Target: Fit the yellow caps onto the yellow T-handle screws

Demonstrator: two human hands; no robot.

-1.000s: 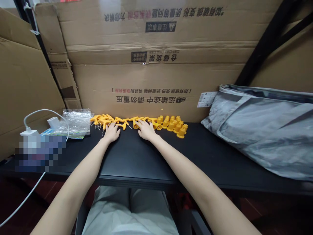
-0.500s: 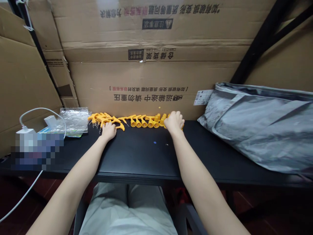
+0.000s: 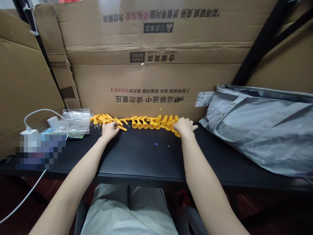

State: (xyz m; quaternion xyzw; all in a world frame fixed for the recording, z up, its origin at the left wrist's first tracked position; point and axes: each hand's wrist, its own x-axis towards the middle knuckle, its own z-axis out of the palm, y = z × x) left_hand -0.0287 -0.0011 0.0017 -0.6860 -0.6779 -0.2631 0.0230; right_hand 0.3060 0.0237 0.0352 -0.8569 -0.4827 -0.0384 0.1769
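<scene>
Yellow corkscrew (image 3: 123, 129) sits in pinched left fingers (image 3: 114, 125); right fingers (image 3: 187, 121) spread over cups (image 3: 169, 125).

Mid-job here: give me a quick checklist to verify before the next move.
1. Left hand at the yellow handles: ok.
2. Right hand at the right-hand yellow caps: ok.
3. Right hand's grip on a cap: cannot tell; the hand hides it.
4. Right hand well away from the grey bag: not ok; its fingers are near the corner.
5. Left hand away from the white cable: ok.
6. Tabletop without specks: not ok; a blue one shows.
</scene>
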